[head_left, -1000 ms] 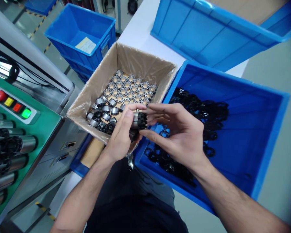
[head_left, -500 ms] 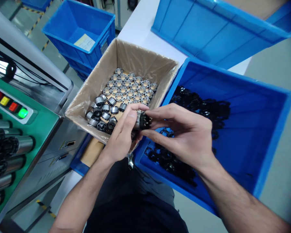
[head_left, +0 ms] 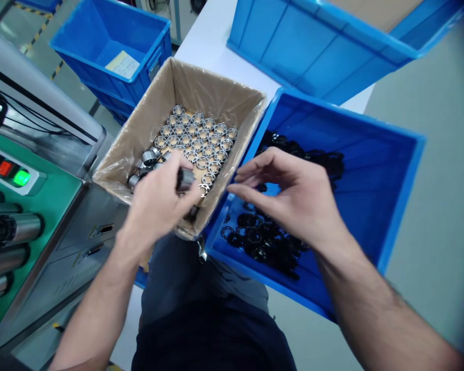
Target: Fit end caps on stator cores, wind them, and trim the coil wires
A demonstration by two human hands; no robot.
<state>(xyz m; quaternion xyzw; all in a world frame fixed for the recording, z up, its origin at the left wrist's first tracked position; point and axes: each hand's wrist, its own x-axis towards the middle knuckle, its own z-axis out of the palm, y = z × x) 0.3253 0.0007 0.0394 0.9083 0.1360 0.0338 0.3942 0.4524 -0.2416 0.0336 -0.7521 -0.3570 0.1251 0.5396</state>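
Observation:
My left hand [head_left: 158,190], a little blurred, is over the plastic-lined cardboard box [head_left: 212,85]. Between its thumb and fingers it grips a silver, ring-shaped motor stator core [head_left: 185,179]. In the box stand several stator cores [head_left: 191,130] upright in rows, showing toothed ends. Others lie loose and tipped on the left side, partly hidden by my left hand. My right hand [head_left: 297,193] hovers above the near side of a blue bin [head_left: 390,206], thumb and fingertips slightly apart, with nothing visible between them. Black toothed plastic rings [head_left: 263,234] lie heaped beneath it.
Another blue bin [head_left: 294,51] stands on the white table [head_left: 201,46] at the back. Stacked blue crates [head_left: 139,69] are at the upper left. To the left, a green-topped machine [head_left: 62,198] carries metal cylinders [head_left: 25,226] and lit buttons [head_left: 22,178].
My left hand has moved left and down over the box with the stator core. My right hand has come off its black end, and the two hands are now apart.

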